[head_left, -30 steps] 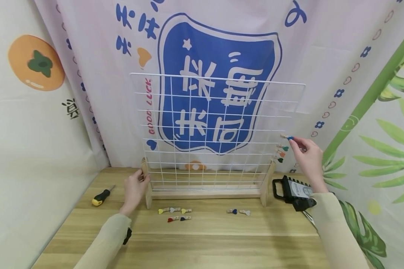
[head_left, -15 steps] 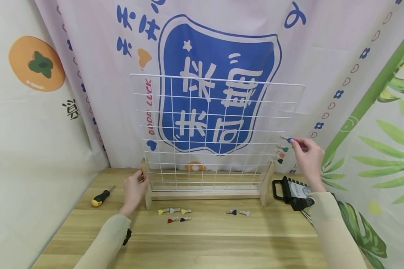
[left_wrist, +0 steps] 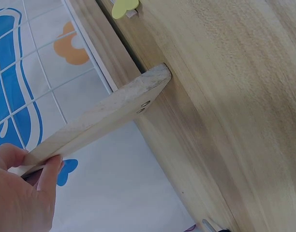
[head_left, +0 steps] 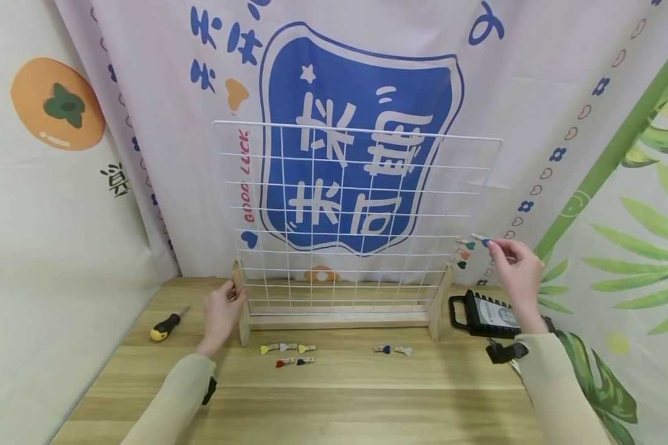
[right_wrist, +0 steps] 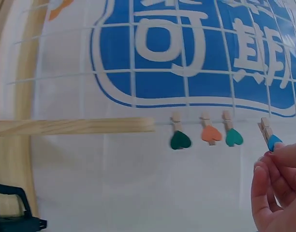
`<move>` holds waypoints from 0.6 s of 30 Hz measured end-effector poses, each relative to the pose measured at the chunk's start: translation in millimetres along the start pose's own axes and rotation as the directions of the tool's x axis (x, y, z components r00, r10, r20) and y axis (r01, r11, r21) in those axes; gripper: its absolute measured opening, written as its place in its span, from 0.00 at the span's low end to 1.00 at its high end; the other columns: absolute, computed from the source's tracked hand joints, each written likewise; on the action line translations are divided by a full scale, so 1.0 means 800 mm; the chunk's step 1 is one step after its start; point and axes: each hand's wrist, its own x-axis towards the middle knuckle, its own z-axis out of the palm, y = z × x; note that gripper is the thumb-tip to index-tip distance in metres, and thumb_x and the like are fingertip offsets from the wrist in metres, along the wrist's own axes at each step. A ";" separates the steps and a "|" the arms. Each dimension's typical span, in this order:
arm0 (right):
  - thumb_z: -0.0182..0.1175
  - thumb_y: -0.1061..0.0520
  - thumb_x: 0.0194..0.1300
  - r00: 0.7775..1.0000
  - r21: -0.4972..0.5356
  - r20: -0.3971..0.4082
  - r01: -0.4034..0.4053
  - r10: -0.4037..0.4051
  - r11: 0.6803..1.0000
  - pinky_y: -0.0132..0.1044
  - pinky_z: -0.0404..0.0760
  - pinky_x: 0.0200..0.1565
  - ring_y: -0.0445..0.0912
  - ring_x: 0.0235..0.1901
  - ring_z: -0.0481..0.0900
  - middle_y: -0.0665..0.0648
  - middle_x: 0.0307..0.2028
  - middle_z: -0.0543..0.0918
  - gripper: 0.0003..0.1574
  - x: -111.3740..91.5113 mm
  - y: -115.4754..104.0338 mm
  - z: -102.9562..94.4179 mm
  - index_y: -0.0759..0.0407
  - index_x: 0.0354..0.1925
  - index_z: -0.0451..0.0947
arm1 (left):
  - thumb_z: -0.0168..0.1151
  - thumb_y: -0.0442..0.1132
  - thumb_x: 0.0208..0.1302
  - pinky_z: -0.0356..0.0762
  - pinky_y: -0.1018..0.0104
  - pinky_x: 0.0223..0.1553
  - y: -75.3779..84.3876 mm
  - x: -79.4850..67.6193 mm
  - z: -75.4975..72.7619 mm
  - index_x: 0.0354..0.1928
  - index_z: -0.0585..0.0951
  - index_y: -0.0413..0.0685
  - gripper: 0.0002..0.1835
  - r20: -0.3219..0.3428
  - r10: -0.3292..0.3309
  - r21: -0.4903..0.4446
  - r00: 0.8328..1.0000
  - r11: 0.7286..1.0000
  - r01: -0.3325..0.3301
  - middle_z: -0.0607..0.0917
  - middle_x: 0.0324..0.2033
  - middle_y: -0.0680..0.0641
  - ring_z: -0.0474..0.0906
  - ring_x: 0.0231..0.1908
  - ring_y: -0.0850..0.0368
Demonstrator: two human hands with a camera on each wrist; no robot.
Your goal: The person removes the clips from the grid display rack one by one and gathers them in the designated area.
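My right hand (head_left: 519, 271) pinches a small wooden clothespin with a blue heart (right_wrist: 267, 131) between thumb and fingertips. Its wooden end points at the right edge of the white wire grid (head_left: 334, 232). Lower on that edge hang three more clothespins, with a green heart (right_wrist: 233, 137), an orange heart (right_wrist: 212, 134) and a dark green heart (right_wrist: 180, 139). My left hand (head_left: 221, 312) grips the top of the left wooden upright (left_wrist: 104, 108) of the grid's stand, thumb on one side and fingers on the other.
Several heart clothespins lie on the table (head_left: 334, 408) before the stand, including a red one (head_left: 284, 363) and a white one (head_left: 404, 351). A screwdriver (head_left: 167, 326) is at left. A black tool holder (head_left: 487, 314) lies right of the stand. Printed cloth (head_left: 161, 123) hangs behind.
My right hand has shifted right and slightly down with the blue-heart clothespin, which now sits farther out from the grid's edge. My left hand stays on the upright.
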 end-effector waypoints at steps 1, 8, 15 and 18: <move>0.60 0.51 0.70 1.000 0.000 0.014 -0.001 0.001 1.000 0.08 0.74 0.36 0.21 0.33 0.73 0.50 0.38 0.84 0.19 -0.006 0.001 0.000 0.66 0.48 0.82 | 0.62 0.25 0.61 0.88 0.47 0.38 -0.001 0.000 0.000 0.35 0.81 0.29 0.03 -0.001 -0.001 -0.001 1.000 1.000 0.001 0.87 0.36 0.27 0.87 0.39 0.32; 0.60 0.54 0.70 0.998 -0.007 0.062 -0.003 0.004 1.000 0.08 0.74 0.35 0.19 0.32 0.72 0.65 0.42 0.86 0.16 -0.058 0.024 0.017 0.66 0.47 0.82 | 0.62 0.25 0.61 0.87 0.48 0.39 0.000 0.002 0.000 0.37 0.81 0.28 0.04 0.002 0.001 -0.005 1.000 1.000 -0.001 0.86 0.37 0.26 0.87 0.39 0.31; 0.65 0.58 0.66 0.984 -0.028 0.177 0.044 -0.038 0.999 0.15 0.75 0.29 0.24 0.28 0.72 0.63 0.35 0.88 0.10 -0.108 0.054 0.039 0.63 0.42 0.85 | 0.62 0.25 0.60 0.88 0.49 0.37 -0.001 0.000 0.000 0.34 0.81 0.29 0.03 -0.006 0.024 0.004 1.000 1.000 -0.024 0.87 0.36 0.27 0.87 0.38 0.33; 0.67 0.61 0.63 0.969 -0.050 0.235 0.095 -0.080 0.994 0.18 0.75 0.27 0.27 0.26 0.72 0.60 0.32 0.87 0.06 -0.128 0.069 0.051 0.63 0.39 0.86 | 0.61 0.25 0.61 0.88 0.48 0.37 -0.002 0.001 0.000 0.32 0.80 0.29 0.03 -0.009 0.028 0.003 1.000 1.000 -0.028 0.87 0.36 0.26 0.87 0.38 0.32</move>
